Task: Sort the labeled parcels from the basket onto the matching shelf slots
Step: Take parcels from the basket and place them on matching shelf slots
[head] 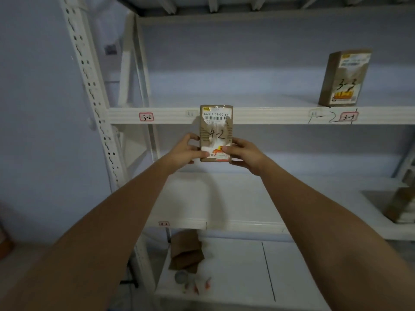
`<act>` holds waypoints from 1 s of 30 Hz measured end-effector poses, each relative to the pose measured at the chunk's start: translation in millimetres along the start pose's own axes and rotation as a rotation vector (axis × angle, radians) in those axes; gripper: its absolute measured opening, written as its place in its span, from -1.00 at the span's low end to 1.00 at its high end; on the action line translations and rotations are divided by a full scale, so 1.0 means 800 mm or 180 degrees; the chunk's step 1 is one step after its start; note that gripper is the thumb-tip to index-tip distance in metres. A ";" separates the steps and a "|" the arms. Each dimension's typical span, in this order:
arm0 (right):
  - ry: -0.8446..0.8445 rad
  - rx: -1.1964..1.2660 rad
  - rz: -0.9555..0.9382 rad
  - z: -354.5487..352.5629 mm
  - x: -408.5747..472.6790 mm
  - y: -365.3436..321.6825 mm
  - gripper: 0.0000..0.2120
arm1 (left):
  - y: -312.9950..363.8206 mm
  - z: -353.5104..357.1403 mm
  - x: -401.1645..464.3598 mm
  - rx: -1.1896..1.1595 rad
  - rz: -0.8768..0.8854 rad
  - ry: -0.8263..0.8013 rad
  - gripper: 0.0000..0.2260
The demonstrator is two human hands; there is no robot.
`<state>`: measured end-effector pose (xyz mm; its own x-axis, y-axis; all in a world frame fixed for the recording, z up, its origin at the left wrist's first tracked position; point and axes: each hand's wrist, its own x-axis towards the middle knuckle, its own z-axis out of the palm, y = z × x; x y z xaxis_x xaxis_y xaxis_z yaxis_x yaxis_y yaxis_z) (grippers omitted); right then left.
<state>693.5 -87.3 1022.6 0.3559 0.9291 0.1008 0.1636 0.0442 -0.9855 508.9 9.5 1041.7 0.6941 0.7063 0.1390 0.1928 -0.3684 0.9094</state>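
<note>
A small brown parcel with a torn white label and "4-2" written on it is held upright in front of the white shelf rack. My left hand grips its lower left edge and my right hand grips its lower right edge. The parcel's top overlaps the shelf rail, which carries a red tag "3-2" at the left and "3-3" at the right. Another brown parcel marked "3-3" stands upright on that upper shelf at the right.
A lower shelf board lies behind my hands, with a small tag on its front rail. A brown parcel sits at its far right. On the bottom shelf lie brown paper wrappings and small items. The perforated upright post stands at the left.
</note>
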 end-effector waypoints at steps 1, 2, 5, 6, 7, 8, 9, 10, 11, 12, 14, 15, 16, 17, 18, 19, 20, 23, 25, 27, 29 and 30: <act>0.0027 -0.0010 0.0031 -0.002 -0.006 0.006 -0.50 | -0.005 0.005 0.000 0.0000 -0.0024 -0.0062 -0.57; 0.0064 -0.0018 0.0059 -0.003 -0.011 0.011 -0.50 | -0.010 0.008 0.001 -0.0005 -0.0048 -0.0115 -0.57; 0.0180 -0.0052 0.0117 -0.004 -0.025 0.020 -0.50 | -0.021 0.016 0.004 -0.0050 -0.0058 -0.0261 -0.56; 0.0228 -0.0053 0.0138 -0.005 -0.030 0.021 -0.50 | -0.023 0.018 0.006 -0.0077 -0.0039 -0.0307 -0.55; 0.0279 -0.0051 0.0159 -0.007 -0.033 0.021 -0.50 | -0.024 0.022 0.007 -0.0113 -0.0012 -0.0348 -0.55; 0.0329 -0.0057 0.0180 -0.008 -0.037 0.022 -0.50 | -0.027 0.025 0.008 -0.0154 0.0013 -0.0385 -0.55; 0.0377 -0.0064 0.0208 -0.008 -0.040 0.022 -0.50 | -0.030 0.028 0.008 -0.0190 0.0031 -0.0418 -0.56; 0.0410 -0.0067 0.0242 -0.007 -0.043 0.024 -0.50 | -0.035 0.031 0.007 -0.0228 0.0035 -0.0455 -0.56; 0.0435 -0.0064 0.0283 -0.004 -0.045 0.028 -0.50 | -0.041 0.032 0.006 -0.0268 0.0028 -0.0490 -0.57; 0.0455 -0.0063 0.0329 0.002 -0.047 0.033 -0.50 | -0.050 0.032 0.004 -0.0316 0.0007 -0.0522 -0.57; 0.0476 -0.0072 0.0436 0.018 -0.046 0.047 -0.49 | -0.070 0.029 -0.002 -0.0399 -0.0062 -0.0559 -0.59; 0.0473 -0.0074 0.0490 0.027 -0.045 0.056 -0.49 | -0.082 0.027 -0.005 -0.0435 -0.0115 -0.0570 -0.60; 0.0463 -0.0070 0.0553 0.038 -0.043 0.066 -0.49 | -0.096 0.023 -0.006 -0.0459 -0.0188 -0.0573 -0.60; 0.0447 -0.0042 0.0620 0.050 -0.039 0.077 -0.50 | -0.112 0.019 -0.008 -0.0473 -0.0265 -0.0570 -0.59; 0.0433 -0.0007 0.0689 0.061 -0.035 0.090 -0.51 | -0.128 0.014 -0.008 -0.0473 -0.0332 -0.0568 -0.59; 0.0420 0.0033 0.0759 0.073 -0.029 0.104 -0.51 | -0.145 0.009 -0.009 -0.0474 -0.0392 -0.0564 -0.58; 0.0397 0.0047 0.0830 0.085 -0.023 0.117 -0.51 | -0.163 0.003 -0.009 -0.0477 -0.0457 -0.0556 -0.58; 0.0256 0.0018 0.1043 0.118 0.004 0.160 -0.49 | -0.218 -0.011 -0.007 -0.0534 -0.0677 -0.0501 -0.57; 0.0159 0.0038 0.1146 0.139 0.025 0.187 -0.50 | -0.257 -0.021 -0.001 -0.0540 -0.0836 -0.0440 -0.55; 0.0058 0.0009 0.1167 0.158 0.052 0.208 -0.49 | -0.292 -0.033 0.012 -0.0494 -0.0985 -0.0371 -0.51; -0.0014 -0.0079 0.1091 0.176 0.086 0.229 -0.45 | -0.320 -0.046 0.030 -0.0317 -0.1050 -0.0280 -0.47; -0.0032 -0.0125 0.1056 0.186 0.104 0.239 -0.44 | -0.331 -0.053 0.039 -0.0217 -0.1082 -0.0221 -0.46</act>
<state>617.8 53.2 822.3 0.3866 0.8941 -0.2262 0.0757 -0.2752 -0.9584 450.1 155.1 822.0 0.6442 0.7379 -0.2011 0.3758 -0.0764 0.9235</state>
